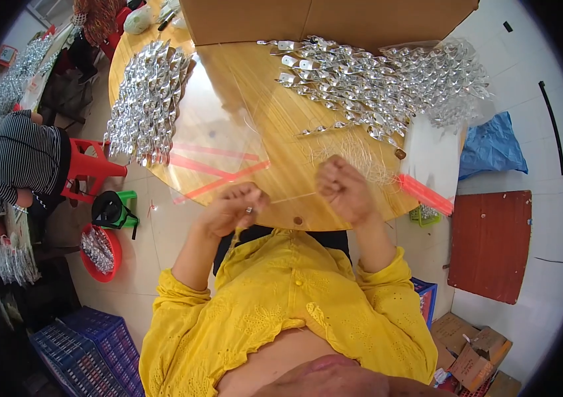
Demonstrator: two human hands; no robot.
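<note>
Left hand (234, 208): raised at the near edge of the round wooden table (282, 159), forearm slanting up and inward, fingers turned toward the right.
Left grip: closed, fingertips bunched against thumb, pinching pale thread (293, 197); small silver glint at the fingers, too small to identify.
Right hand (346, 190): lifted slightly farther forward, forearm nearly upright, fingers curled inward, blurred.
Right grip: nearly a fist, apparently pinching the same thread; exact hold too blurred to tell.
Pale thread: stretched between both hands, above the table's near edge.
Loose thread heap (359, 156): just beyond the right hand.
Twisted silver strips (354, 79): piled farther back.
</note>
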